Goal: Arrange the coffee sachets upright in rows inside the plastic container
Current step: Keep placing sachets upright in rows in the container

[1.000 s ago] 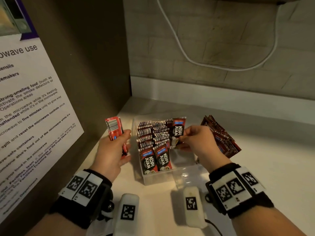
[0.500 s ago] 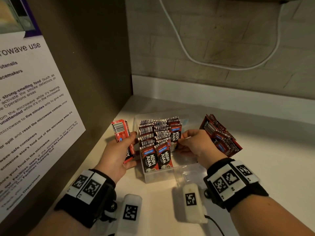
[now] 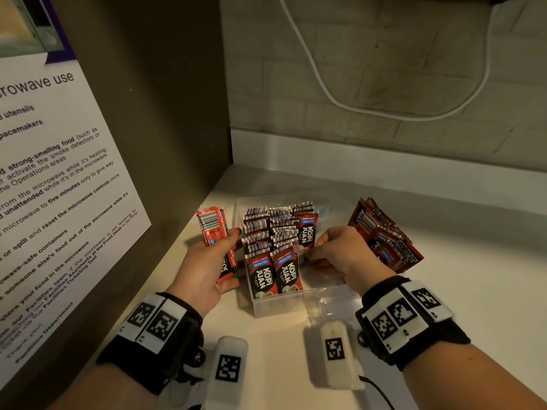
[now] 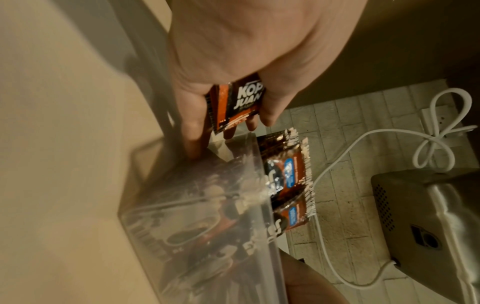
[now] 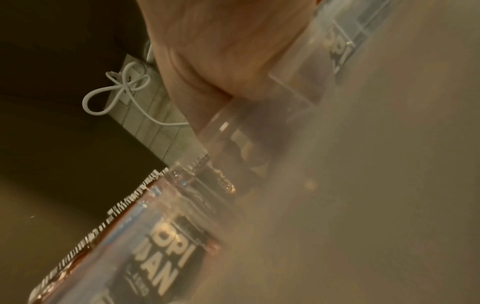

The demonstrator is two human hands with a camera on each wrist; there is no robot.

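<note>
My right hand [image 3: 340, 255] is down inside the plastic container [image 3: 299, 303], fingers pinched on the lower edge of a sachet [image 3: 307, 232] standing at the head of a third row. My left hand [image 3: 207, 264] grips a small stack of sachets [image 3: 217, 232] upright, just outside the container's left wall. Two rows already stand packed along the left side; a loose pile of sachets [image 3: 384, 235] lies on the bench [image 3: 458, 306] to the right of the container.

The risk I see is the new sachet: it has nothing behind it on the near side, so I judge it will flop forward into the open right half once I let go. My right knuckles also sit close to the second row, and pulling out carelessly could drag those packets askew. The container is light and could slide if I push sideways.

The bench is pale and smooth, tucked into a corner. A brown side panel carries a microwave notice [image 3: 59, 187]; behind is a tiled wall with a white cable [image 3: 334, 99] looping down.
</note>
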